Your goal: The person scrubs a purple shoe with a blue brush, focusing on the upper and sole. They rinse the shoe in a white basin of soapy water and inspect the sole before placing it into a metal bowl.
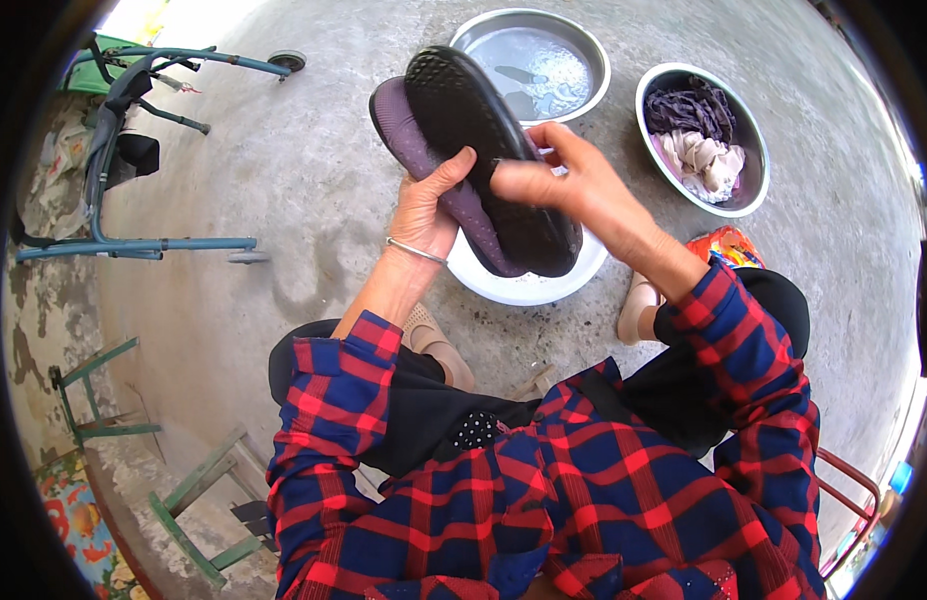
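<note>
A purple cloth shoe point(412, 140) with a dotted upper is pressed against a black shoe sole point(456, 100), which faces up; they look like a pair. With thumb laid over the sole, my left hand point(431, 208) grips both from the left side. My right hand point(576, 185) is slightly blurred, its thumb across the sole and its fingers curled past the right edge. Underneath the shoes, a white basin point(529, 292) stands on the floor between my feet, its contents mostly hidden.
A metal basin of water point(601, 62) stands beyond the shoes. Dark and pale cloths point(706, 165) lie in another metal basin point(754, 203) at right. An orange-red packet point(729, 245) lies by my right foot. A blue-framed wheeled walker point(164, 245) and green stool frames point(199, 490) stand left.
</note>
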`<state>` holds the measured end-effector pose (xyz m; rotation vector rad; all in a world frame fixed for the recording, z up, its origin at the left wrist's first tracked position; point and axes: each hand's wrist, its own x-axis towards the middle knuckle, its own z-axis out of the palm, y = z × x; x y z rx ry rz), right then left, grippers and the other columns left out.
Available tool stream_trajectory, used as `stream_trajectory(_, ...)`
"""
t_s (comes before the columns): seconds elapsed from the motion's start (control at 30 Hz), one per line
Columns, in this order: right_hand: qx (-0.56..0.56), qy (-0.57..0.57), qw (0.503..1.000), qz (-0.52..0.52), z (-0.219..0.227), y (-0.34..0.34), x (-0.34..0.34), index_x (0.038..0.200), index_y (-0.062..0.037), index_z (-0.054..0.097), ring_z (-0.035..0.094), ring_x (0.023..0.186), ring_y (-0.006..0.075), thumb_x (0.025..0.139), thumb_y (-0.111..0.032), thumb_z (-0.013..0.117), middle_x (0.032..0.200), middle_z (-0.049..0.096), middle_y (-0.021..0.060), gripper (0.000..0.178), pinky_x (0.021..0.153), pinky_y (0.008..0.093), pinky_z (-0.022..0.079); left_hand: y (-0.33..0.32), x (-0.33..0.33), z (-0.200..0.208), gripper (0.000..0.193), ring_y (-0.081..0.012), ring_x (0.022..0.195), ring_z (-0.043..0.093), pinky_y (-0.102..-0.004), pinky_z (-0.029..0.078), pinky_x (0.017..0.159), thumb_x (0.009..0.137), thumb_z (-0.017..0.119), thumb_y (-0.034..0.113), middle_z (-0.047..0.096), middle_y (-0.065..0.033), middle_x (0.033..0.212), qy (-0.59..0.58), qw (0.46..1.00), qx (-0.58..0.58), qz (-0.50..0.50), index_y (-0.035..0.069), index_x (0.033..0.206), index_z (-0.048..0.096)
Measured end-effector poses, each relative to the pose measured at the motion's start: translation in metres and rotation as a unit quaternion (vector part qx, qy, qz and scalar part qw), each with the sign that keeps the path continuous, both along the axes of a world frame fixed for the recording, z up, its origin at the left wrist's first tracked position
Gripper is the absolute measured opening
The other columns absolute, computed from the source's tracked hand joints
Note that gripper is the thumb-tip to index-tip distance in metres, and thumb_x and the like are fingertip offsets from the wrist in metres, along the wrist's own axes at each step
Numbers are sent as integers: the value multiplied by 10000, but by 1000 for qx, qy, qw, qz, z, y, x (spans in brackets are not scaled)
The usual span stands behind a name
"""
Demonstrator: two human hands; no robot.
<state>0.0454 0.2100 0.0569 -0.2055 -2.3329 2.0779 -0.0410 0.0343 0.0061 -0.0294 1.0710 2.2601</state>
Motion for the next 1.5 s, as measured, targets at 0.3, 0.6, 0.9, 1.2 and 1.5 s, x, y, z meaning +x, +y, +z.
stream_trajectory(0.3, -324, -115, 939, -14, -14, 17, -5, 1152, 24, 596, 675, 900, 163, 839, -67, 676, 1035, 691, 84, 335, 861, 306, 532, -8, -14, 10, 459, -191, 984, 621, -342, 507, 877, 854, 763, 248, 634, -77, 1114, 31, 999, -43, -14, 2, 1190, 569)
stream_trajectory(0.6, -428, -107, 897, 11, -17, 18, -6, 1122, 26, 610, 679, 909, 152, 911, -149, 657, 1038, 697, 78, 279, 882, 293, 535, -9, -19, 9, 530, -252, 1138, 574, -411, 451, 1014, 875, 736, 313, 603, -121, 1227, -15, 999, -5, -38, 9, 1261, 537)
stream_trajectory(0.9, -458, -145, 877, 28, -25, 17, -4, 1072, 24, 653, 673, 910, 150, 930, -171, 631, 1022, 698, 78, 242, 874, 291, 531, -6, -14, 15, 520, -266, 1219, 530, -445, 390, 1087, 904, 697, 277, 572, -122, 1309, -58, 995, 11, -81, 28, 1317, 501)
stream_trajectory(1.2, -313, -150, 937, 42, -17, 4, -4, 1193, -1, 592, 651, 951, 144, 892, -214, 667, 1099, 667, 78, 376, 873, 290, 508, -1, 4, 19, 563, -236, 1198, 535, -388, 399, 1065, 857, 754, 296, 587, -106, 1275, -24, 993, 23, -110, 15, 1291, 533)
stream_trajectory(1.5, 250, -134, 957, 55, -12, 7, -9, 1101, 62, 604, 615, 1065, 306, 720, -446, 793, 1103, 639, 251, 663, 887, 411, 477, -1, 9, 14, 418, -179, 896, 664, -331, 538, 835, 711, 733, -57, 690, -67, 1015, 131, 985, -111, 4, 19, 1111, 638)
